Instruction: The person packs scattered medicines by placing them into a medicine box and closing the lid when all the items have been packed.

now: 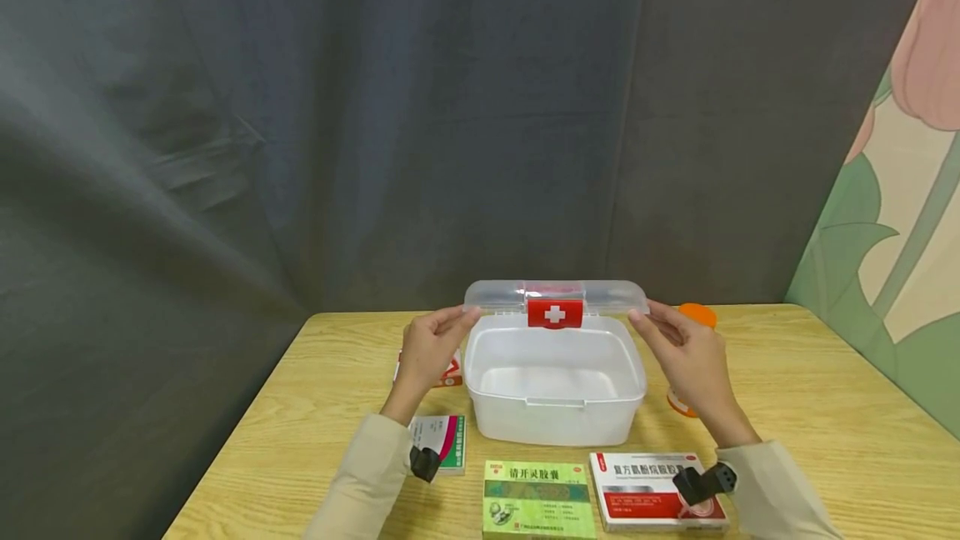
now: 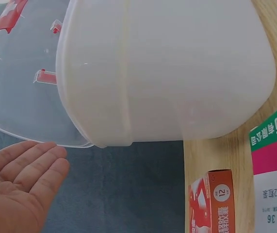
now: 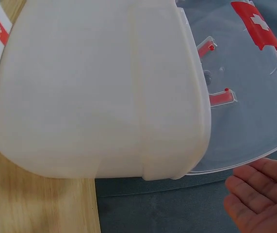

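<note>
A translucent white first-aid box [image 1: 558, 423] stands on the table with its hinged clear lid [image 1: 495, 297] raised at the back. On the lid's front edge is a red latch [image 1: 555, 314] with a white cross. My left hand [image 1: 429, 350] pinches the lid's left corner between thumb and fingers. At the opposite corner my right hand [image 1: 693, 361] pinches the lid the same way. In the wrist views the other fingers of the left hand [image 2: 24, 182] and right hand [image 3: 264, 194] are fairly straight beside the lid's rim. Nothing lies inside the box.
Close in front are a green medicine box [image 1: 538, 498] and a red-and-white medicine box [image 1: 656, 494]. To the left are a green-and-white box [image 1: 450, 444] and a small orange-red box [image 2: 213, 201]. An orange-capped container [image 1: 697, 314] is partly hidden behind my right hand.
</note>
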A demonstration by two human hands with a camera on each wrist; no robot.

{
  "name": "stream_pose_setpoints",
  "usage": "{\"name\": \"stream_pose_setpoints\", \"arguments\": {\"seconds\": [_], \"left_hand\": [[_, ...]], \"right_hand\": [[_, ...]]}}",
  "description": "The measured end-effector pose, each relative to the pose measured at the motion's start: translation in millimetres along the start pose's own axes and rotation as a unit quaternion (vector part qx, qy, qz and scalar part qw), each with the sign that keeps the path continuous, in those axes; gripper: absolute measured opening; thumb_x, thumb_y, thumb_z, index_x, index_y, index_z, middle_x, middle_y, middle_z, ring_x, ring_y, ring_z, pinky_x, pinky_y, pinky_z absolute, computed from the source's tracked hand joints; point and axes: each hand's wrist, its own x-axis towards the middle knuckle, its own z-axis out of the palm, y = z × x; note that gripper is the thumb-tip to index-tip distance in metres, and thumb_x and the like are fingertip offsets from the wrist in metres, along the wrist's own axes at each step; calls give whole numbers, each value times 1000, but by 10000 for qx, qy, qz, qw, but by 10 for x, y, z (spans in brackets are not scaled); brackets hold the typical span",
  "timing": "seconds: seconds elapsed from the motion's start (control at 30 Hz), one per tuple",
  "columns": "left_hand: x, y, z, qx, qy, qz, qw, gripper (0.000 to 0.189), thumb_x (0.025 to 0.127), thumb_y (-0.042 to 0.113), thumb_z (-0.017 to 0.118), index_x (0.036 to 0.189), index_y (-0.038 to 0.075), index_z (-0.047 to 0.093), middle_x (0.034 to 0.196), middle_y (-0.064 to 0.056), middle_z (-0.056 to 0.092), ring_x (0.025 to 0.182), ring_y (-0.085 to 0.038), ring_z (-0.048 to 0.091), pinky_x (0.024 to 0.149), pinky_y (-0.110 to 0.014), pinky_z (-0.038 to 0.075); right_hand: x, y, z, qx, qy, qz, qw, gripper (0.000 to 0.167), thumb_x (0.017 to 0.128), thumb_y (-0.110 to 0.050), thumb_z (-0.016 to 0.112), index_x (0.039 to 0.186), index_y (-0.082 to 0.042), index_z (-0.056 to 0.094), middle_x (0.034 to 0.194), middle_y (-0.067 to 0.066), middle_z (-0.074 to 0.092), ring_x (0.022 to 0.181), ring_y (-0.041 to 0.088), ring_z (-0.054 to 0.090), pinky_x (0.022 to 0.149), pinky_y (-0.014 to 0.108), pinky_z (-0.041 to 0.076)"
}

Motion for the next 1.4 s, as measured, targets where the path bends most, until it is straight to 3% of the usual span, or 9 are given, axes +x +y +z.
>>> {"name": "stream_pose_setpoints", "arguments": {"seconds": [0.37, 0.5, 0.6, 0.67, 0.9, 1.23, 1.3, 1.4], "left_hand": [[29, 90, -1, 80, -121, -402, 9991, 58, 83, 57, 68, 115, 9, 71, 105, -3, 71, 88, -19, 68, 73, -35, 56], [31, 100, -3, 156, -125, -401, 9990, 59, 83, 58, 68, 115, 9, 71, 106, -3, 71, 86, -18, 67, 73, -34, 55], [35, 104, -2, 194, -126, -412, 9989, 59, 83, 58, 67, 115, 9, 71, 106, -2, 71, 81, -17, 66, 71, -34, 55], [39, 109, -1, 177, -137, -428, 9988, 59, 83, 58, 67, 115, 9, 71, 106, -2, 71, 79, -16, 66, 69, -33, 55], [63, 130, -4, 153, -182, -444, 9987, 59, 84, 57, 68, 114, 7, 72, 107, -4, 70, 84, -20, 67, 69, -33, 56], [81, 183, -3, 338, -130, -331, 9988, 58, 85, 57, 66, 111, 5, 73, 108, -6, 70, 101, -23, 64, 87, -41, 52], [85, 194, -3, 352, -146, -321, 9988, 58, 85, 56, 66, 111, 4, 73, 109, -7, 70, 103, -24, 64, 88, -42, 52], [93, 203, -3, 362, -147, -341, 9987, 57, 86, 56, 66, 111, 5, 73, 110, -7, 70, 103, -25, 64, 88, -42, 52]], "right_hand": [[28, -19, -14, -135, -67, 117, 9998, 55, 96, -38, 61, 129, 5, 58, 116, 23, 65, 105, 38, 63, 75, 3, 40], [36, -28, -23, -219, -129, 147, 9996, 56, 96, -39, 60, 130, 5, 57, 116, 24, 64, 105, 39, 62, 83, 27, 53], [47, -34, -30, -234, -189, 182, 9994, 57, 97, -40, 58, 131, 6, 55, 118, 25, 63, 106, 41, 61, 86, 50, 51], [55, -37, -34, -215, -220, 194, 9993, 58, 97, -40, 58, 131, 6, 55, 119, 27, 62, 107, 42, 61, 87, 54, 49], [80, -47, -52, -239, -243, 189, 9992, 57, 97, -41, 57, 130, 6, 56, 118, 26, 63, 107, 42, 61, 87, 55, 49], [136, -57, -74, -311, -297, 248, 9988, 60, 97, -43, 56, 129, 8, 55, 119, 28, 61, 107, 42, 59, 86, 55, 49], [144, -58, -80, -331, -295, 258, 9987, 60, 97, -43, 56, 129, 8, 55, 118, 27, 62, 105, 41, 60, 82, 48, 53], [158, -55, -88, -294, -314, 281, 9987, 60, 97, -44, 56, 129, 8, 55, 118, 28, 62, 96, 38, 61, 66, 32, 54]]}}
